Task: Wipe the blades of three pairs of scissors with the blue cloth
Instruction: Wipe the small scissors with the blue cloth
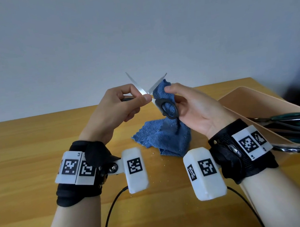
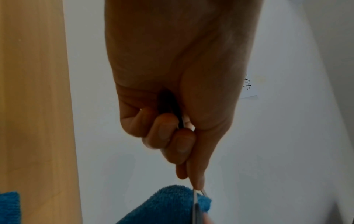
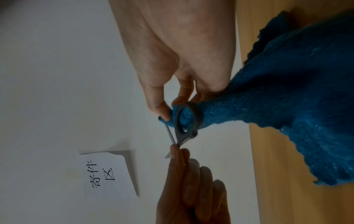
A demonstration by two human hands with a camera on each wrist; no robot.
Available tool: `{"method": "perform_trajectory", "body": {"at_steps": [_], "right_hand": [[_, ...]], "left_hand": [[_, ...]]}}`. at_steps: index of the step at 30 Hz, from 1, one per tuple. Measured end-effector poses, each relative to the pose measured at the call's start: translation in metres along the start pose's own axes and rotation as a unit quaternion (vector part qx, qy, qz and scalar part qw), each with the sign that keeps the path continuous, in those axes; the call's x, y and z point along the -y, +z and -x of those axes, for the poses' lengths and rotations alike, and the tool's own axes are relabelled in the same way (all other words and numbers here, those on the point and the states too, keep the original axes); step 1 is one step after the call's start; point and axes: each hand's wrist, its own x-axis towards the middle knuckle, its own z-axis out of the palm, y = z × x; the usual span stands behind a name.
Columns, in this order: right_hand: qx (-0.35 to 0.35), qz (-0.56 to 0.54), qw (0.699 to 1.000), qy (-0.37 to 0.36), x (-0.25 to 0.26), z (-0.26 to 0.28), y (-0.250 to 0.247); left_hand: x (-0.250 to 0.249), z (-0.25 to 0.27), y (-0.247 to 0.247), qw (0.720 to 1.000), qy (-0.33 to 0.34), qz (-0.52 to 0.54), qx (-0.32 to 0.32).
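A pair of scissors [image 1: 136, 85] with dark grey handles is held above the table, its blades spread in a V. My left hand [image 1: 134, 98] grips one handle, thumb pressed near the pivot; in the left wrist view the dark handle [image 2: 168, 106] sits inside the curled fingers [image 2: 172, 136]. My right hand [image 1: 171, 94] pinches the blue cloth [image 1: 166, 139] around the right blade, close to the pivot. The free handle loop [image 3: 185, 119] lies against the bunched cloth [image 3: 287, 106]. The cloth's lower part hangs down to the wooden table [image 1: 28, 144].
A beige tray [image 1: 240, 100] stands at the right with other scissors with dark green handles [image 1: 295, 126] inside. A paper note [image 3: 109, 174] hangs on the pale wall behind. Cables run from both wrist cameras over the table's near edge.
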Motion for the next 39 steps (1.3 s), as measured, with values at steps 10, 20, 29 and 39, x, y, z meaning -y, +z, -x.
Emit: {"method": "perform_trajectory", "body": {"at_steps": [10,20,29,39], "right_hand": [[-0.037,0.017,0.999,0.003,-0.002,-0.004,-0.003],[0.035,0.098,0.995,-0.001,-0.001,0.000,-0.003],[-0.029,0.079,0.996,0.010,-0.006,-0.006,-0.004],[-0.132,0.080,0.987,-0.049,-0.001,-0.009,-0.012]], "left_hand": [[0.002,0.000,-0.004,1.000,-0.004,-0.006,-0.014],[0.004,-0.002,-0.005,0.999,-0.009,-0.005,-0.032],[0.003,-0.003,-0.003,0.999,-0.001,-0.014,-0.041],[0.000,0.000,-0.009,0.999,0.015,-0.016,-0.028]]}}
